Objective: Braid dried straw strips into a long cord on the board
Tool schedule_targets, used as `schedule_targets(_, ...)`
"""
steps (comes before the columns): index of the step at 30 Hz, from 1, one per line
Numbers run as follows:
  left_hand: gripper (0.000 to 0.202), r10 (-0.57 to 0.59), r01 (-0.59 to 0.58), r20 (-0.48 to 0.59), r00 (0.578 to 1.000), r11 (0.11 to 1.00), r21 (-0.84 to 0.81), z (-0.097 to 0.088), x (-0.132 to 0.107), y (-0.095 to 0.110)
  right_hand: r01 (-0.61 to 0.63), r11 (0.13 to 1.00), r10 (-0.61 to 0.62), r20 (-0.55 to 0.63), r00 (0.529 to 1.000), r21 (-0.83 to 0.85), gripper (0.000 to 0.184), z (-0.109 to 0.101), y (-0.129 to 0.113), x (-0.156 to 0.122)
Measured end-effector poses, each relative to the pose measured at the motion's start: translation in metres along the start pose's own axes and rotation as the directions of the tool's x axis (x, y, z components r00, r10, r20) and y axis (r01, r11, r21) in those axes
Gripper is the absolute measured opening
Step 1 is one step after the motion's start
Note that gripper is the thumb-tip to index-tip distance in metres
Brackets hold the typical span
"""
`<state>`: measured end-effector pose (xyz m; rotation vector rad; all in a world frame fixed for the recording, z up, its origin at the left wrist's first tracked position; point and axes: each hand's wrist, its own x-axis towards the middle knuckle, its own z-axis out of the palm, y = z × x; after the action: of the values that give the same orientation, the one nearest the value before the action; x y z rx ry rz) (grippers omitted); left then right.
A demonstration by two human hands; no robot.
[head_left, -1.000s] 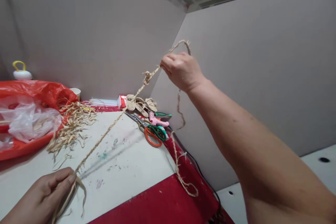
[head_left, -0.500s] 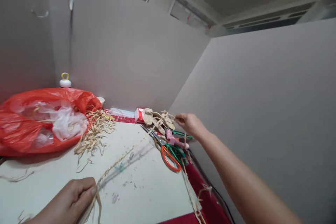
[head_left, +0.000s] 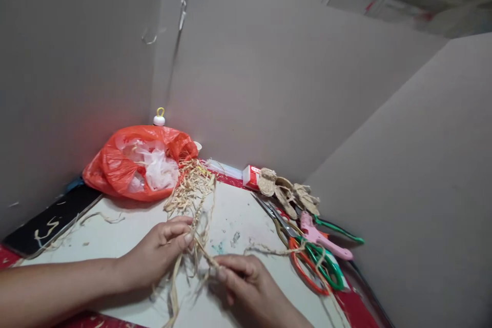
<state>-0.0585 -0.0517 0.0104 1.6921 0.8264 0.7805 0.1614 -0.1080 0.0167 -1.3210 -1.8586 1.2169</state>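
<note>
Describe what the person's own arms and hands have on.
Both hands are bare: no gloves, rings, watch or bracelet show on the left hand or the right hand. The left forearm is sleeveless as far as the picture shows; most of the right forearm lies out of frame.

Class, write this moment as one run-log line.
left hand: pinching fibre strands | right hand: pinching fibre cord | beyond left: red bag | beyond right: scissors
</note>
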Motion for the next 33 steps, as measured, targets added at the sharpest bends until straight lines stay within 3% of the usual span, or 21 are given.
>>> schedule_targets(4,0.036,-0.099,0.114,0.093,0.991,0.977,-0.18,0.0,0.006,-0.013,0.016,0.995,-0.031,0.166,0.986,0.095,0.049,0.012,0.006,0.004)
schedule_targets(10,0.037,-0.179,0.278,0.281,0.943,0.887,-0.368,0.002,0.008,-0.014,0.091,0.996,-0.092,0.1,0.991,0.017,0.043,-0.004,0.018,0.004)
schedule_targets(15,0.037,-0.167,0.23,0.222,0.961,0.925,-0.302,0.0,0.009,-0.007,0.074,0.996,-0.069,0.103,0.992,-0.048,0.038,-0.005,0.027,0.003)
schedule_targets(19,0.038,-0.168,0.203,0.164,0.972,0.952,-0.23,-0.003,0.006,-0.002,0.042,0.992,-0.052,-0.086,0.995,-0.118,0.034,-0.01,0.038,0.005)
schedule_targets(22,0.034,-0.038,0.059,0.15,0.988,0.989,-0.136,-0.002,-0.001,0.0,-0.007,0.998,-0.005,-0.193,0.981,-0.061,0.033,-0.018,0.038,0.006)
schedule_targets(25,0.027,0.163,-0.177,0.189,0.968,0.983,0.059,0.0,-0.008,0.003,-0.008,0.997,0.014,-0.082,0.997,0.077,0.034,-0.017,0.031,0.003)
schedule_targets(27,0.02,0.289,-0.346,0.281,0.915,0.921,0.18,0.001,-0.01,0.008,-0.022,0.979,0.021,0.006,1.0,0.202,0.034,-0.012,0.027,0.001)
schedule_targets(29,0.019,0.386,-0.504,0.404,0.83,0.828,0.246,0.0,-0.009,0.014,-0.077,0.931,0.059,0.063,0.996,0.356,0.03,-0.007,0.027,-0.001)
schedule_targets(31,0.016,0.433,-0.616,0.507,0.746,0.738,0.277,0.0,-0.005,0.019,-0.15,0.846,0.108,0.112,0.988,0.511,0.026,-0.003,0.029,-0.002)
schedule_targets(33,0.012,0.449,-0.679,0.562,0.694,0.668,0.305,0.0,-0.003,0.022,-0.199,0.753,0.125,0.16,0.979,0.628,0.024,-0.002,0.031,-0.002)
